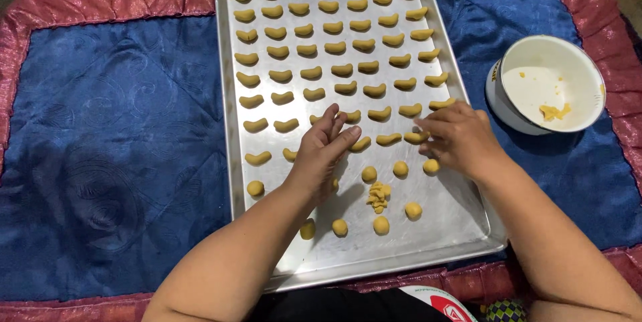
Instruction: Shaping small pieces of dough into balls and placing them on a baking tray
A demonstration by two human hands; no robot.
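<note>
Blue satin mat, pink shiny border. On it a long bare metal tray. White enamel bowl, round, dough scraps inside. Left hand flat on tray, fingers loose, empty. Right hand fingertips curled on crescent dough piece. Crescents fill about ten rows; nine dough balls near.

Two hands over curved dough pieces on a metal tray, white bowl beside.

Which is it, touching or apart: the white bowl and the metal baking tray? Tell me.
Apart. The head view shows a strip of blue cloth between the white bowl and the metal baking tray's right rim.
</note>
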